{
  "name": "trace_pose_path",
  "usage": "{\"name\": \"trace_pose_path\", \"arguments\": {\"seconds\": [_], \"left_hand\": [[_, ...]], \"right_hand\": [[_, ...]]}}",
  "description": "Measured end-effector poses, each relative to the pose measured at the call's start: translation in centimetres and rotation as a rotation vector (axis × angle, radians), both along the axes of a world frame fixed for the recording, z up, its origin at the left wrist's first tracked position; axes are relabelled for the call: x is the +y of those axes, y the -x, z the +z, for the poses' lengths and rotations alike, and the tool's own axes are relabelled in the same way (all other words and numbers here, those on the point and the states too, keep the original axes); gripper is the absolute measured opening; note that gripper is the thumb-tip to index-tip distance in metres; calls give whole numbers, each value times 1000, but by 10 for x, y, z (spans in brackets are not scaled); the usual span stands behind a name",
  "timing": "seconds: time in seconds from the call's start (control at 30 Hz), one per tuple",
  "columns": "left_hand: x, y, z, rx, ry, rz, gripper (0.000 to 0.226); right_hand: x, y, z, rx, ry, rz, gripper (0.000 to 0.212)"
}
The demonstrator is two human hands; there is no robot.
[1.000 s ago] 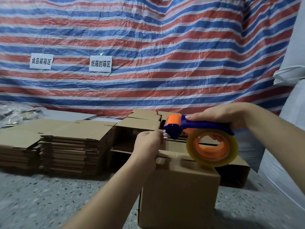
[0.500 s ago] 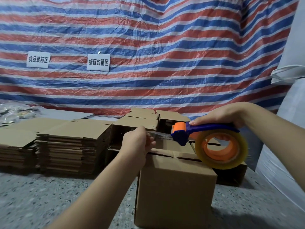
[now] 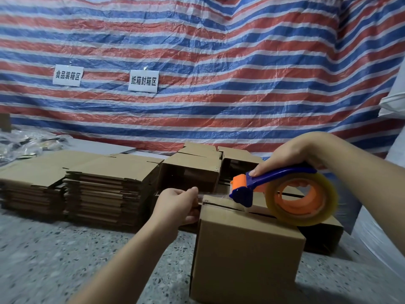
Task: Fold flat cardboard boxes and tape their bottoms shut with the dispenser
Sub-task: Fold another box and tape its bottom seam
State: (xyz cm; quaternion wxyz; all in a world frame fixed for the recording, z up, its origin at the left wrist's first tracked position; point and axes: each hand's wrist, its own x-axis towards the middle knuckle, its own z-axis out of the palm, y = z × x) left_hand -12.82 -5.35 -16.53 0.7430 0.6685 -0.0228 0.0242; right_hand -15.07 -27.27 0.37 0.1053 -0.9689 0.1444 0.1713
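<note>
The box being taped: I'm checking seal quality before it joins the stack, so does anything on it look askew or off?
The flaps on top of the box have not quite met: a dark gap runs along the seam. The left hand pinches the tape end at the box's left edge, and the right hand holds the dispenser over that seam. Nothing looks torn or crushed.

**Box, dispenser, flat stock**

Brown folded box (image 3: 247, 257) upright on floor, flaps closed on top. Blue-orange tape dispenser (image 3: 282, 191) with clear roll rests on top; tape strip (image 3: 215, 198) spans seam. Flat cardboard stacks (image 3: 105, 185) lie left.
</note>
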Motion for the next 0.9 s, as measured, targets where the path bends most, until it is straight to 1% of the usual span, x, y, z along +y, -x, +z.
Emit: {"name": "trace_pose_path", "arguments": {"seconds": [0.3, 0.47, 0.63, 0.8, 0.9], "left_hand": [[2, -1, -11, 18, -72, -61, 30], [6, -1, -9, 18, -88, -91, 34], [10, -4, 0, -1, -125, -94, 32], [11, -2, -7, 85, -141, -172, 33], [9, -1, -17, 76, -189, -189, 36]], "right_hand": [[5, 0, -1, 14, 22, 6, 77], [4, 0, -2, 13, 10, 9, 76], [3, 0, -1, 21, -4, 12, 75], [1, 1, -2, 10, -20, 19, 76], [3, 1, -2, 4, -3, 29, 76]]}}
